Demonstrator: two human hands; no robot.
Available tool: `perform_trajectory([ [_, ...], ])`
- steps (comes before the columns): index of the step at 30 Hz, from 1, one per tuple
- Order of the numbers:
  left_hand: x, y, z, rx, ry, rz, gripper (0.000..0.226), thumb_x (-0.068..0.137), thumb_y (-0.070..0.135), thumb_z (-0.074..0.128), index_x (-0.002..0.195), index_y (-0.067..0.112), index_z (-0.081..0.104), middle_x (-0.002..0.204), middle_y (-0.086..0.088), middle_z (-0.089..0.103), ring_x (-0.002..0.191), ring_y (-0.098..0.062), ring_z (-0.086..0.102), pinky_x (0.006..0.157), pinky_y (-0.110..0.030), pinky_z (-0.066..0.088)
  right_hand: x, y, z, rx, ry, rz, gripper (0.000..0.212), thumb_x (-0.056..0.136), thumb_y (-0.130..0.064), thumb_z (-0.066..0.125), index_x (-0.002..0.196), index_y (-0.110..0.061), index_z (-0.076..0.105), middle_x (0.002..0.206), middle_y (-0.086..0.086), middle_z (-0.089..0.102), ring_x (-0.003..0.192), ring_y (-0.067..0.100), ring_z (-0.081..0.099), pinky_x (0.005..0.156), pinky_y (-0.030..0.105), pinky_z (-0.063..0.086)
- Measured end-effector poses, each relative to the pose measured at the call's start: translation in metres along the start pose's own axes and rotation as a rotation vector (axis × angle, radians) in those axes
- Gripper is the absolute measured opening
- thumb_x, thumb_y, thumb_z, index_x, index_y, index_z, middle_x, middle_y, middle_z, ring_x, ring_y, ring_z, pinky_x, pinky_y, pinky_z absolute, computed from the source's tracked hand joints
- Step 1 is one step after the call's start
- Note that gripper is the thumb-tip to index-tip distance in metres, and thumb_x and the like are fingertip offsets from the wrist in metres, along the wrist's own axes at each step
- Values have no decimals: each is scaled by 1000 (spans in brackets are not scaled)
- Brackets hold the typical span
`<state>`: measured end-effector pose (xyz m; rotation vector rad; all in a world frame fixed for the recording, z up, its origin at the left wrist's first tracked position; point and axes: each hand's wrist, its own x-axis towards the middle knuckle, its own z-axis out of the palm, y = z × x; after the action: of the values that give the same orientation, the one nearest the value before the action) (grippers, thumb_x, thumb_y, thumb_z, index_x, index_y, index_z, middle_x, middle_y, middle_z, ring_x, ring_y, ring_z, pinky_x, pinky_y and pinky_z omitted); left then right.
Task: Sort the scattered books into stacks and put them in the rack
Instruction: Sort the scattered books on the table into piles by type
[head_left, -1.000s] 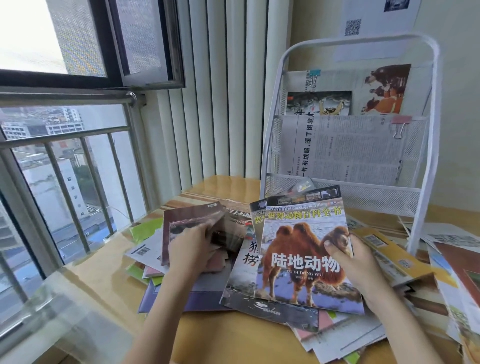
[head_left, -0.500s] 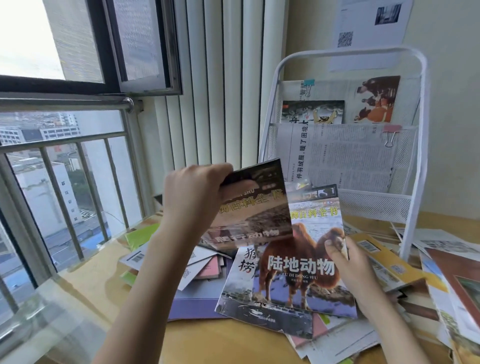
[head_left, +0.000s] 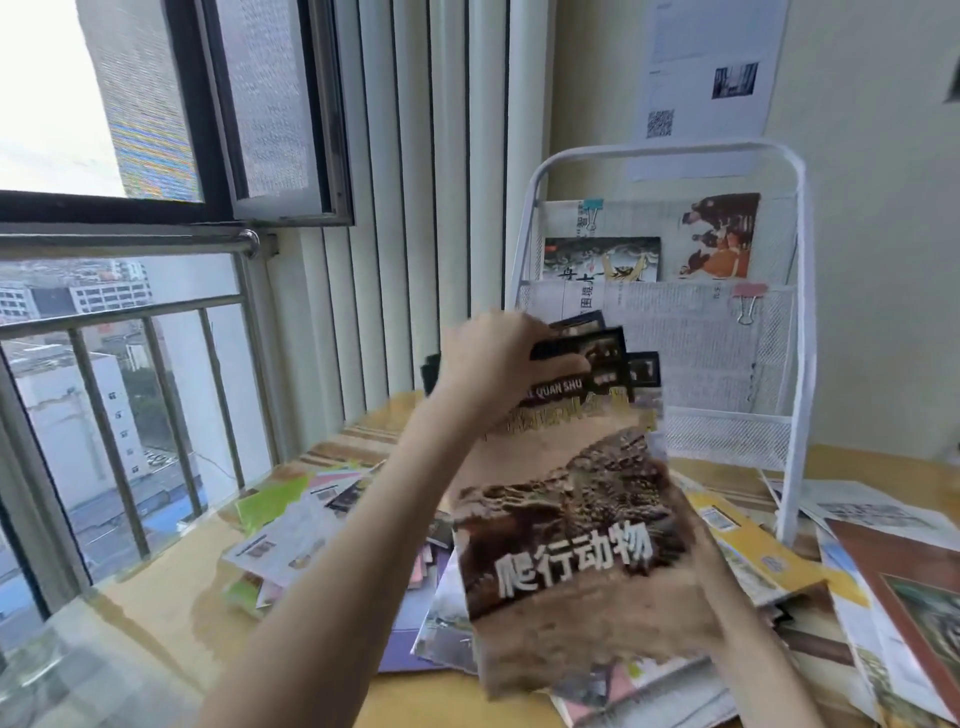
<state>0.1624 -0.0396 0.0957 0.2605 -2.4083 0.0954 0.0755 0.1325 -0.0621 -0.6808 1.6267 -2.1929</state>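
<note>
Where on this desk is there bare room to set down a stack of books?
Bare wood table shows along the near edge below the scattered books, and at the back left of the white rack. The middle and right are crowded.

An open window (head_left: 270, 104) beside a QR-code notice (head_left: 706, 78) on the wall.

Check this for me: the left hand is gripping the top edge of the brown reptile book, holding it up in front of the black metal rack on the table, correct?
Not quite. The rack is white, not black; the head view shows its white tube frame and white mesh pockets. The rest holds: the left hand grips the top edge of the brown reptile book, holding it up in front of the rack on the table.
</note>
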Motion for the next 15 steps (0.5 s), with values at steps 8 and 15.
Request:
perform_trajectory([
  [8,-2,14,54,91,-74,33,50,85,63,46,81,15,56,56,9,42,60,-14,52,56,-22,37,-12,-11,8,-142,-78,35,112,57,-88,32,147,-22,21,149,-13,24,138,10,24,113,31,13],
  [15,-40,-3,95,-172,83,-354,104,68,63,68,147,14,21,151,-10,28,139,-27,26,115,-40,19,-4,-3,-4,-50,29,89,84,76,-41,69,146,-20,28,153,-2,28,137,19,29,110,38,22],
])
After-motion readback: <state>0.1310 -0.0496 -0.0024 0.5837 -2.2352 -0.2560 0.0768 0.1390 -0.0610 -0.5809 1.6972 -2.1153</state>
